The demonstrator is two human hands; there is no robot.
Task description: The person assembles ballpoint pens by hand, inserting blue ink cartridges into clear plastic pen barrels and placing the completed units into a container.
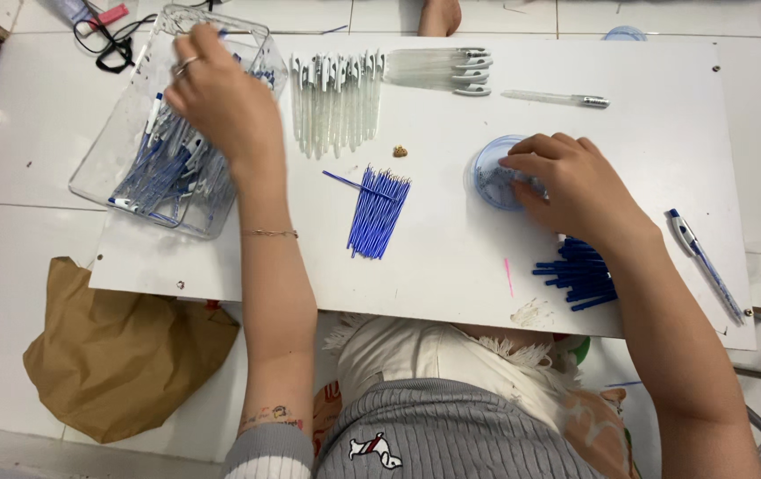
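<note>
My left hand (220,98) reaches into a clear plastic tray (110,146) at the far left that holds several blue and white pens; whether the fingers grip a pen is hidden. My right hand (567,182) rests with its fingertips in a small round blue lid (487,173) of tiny parts. A bundle of thin blue ink refills (378,213) lies in the middle of the white board (451,266). A pile of blue pen pieces (580,275) sits by my right wrist. Clear pen barrels (336,102) lie in a row at the back.
An assembled blue and white pen (704,262) lies at the board's right edge. More clear barrels (442,71) and a single one (558,98) lie at the back. A brown paper bag (123,355) sits on the floor at left. Another person's foot (440,16) shows at the top.
</note>
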